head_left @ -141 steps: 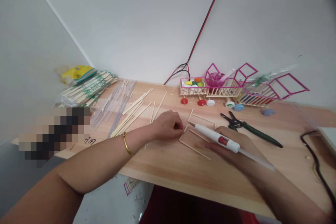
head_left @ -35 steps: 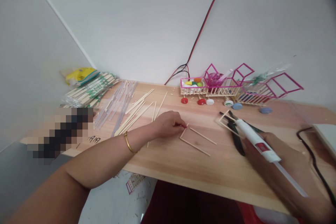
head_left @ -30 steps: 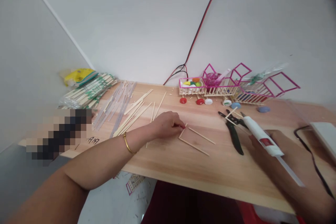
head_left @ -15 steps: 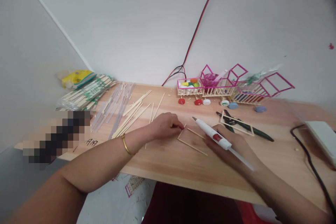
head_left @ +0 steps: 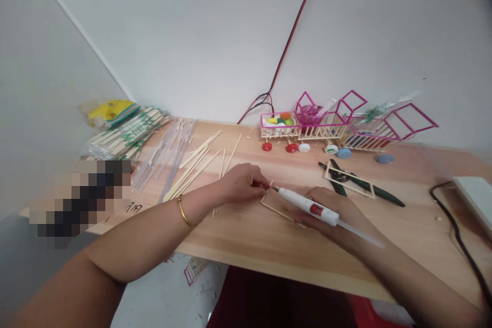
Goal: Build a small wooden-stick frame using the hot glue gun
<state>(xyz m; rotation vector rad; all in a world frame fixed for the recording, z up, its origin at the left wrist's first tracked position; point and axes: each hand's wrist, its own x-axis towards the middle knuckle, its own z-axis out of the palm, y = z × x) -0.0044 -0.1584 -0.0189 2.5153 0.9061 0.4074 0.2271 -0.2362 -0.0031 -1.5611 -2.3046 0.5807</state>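
My right hand [head_left: 323, 215] is wrapped around a white pen-shaped glue gun [head_left: 307, 205], with a clear glue stick [head_left: 359, 232] trailing from its back end. The metal nozzle points left, at or very near the upper end of a thin wooden-stick frame [head_left: 280, 212]. My left hand [head_left: 246, 183], with a gold bangle on the wrist, has its thumb and fingertips pinched at that same corner of the frame. The frame lies on the table, and part of it is hidden under my right hand.
Bamboo sticks [head_left: 194, 169] and clear glue sticks [head_left: 165, 151] lie to the left, near packaged chopsticks [head_left: 126, 130]. Small stick carts [head_left: 323, 130] with bottle-cap wheels stand at the back. Dark-handled pliers [head_left: 378, 192] lie under a stick rectangle [head_left: 349, 182] on the right.
My right hand has brought the glue gun's nozzle left and down to the frame's corner by my left fingertips. My left hand has stayed nearly still.
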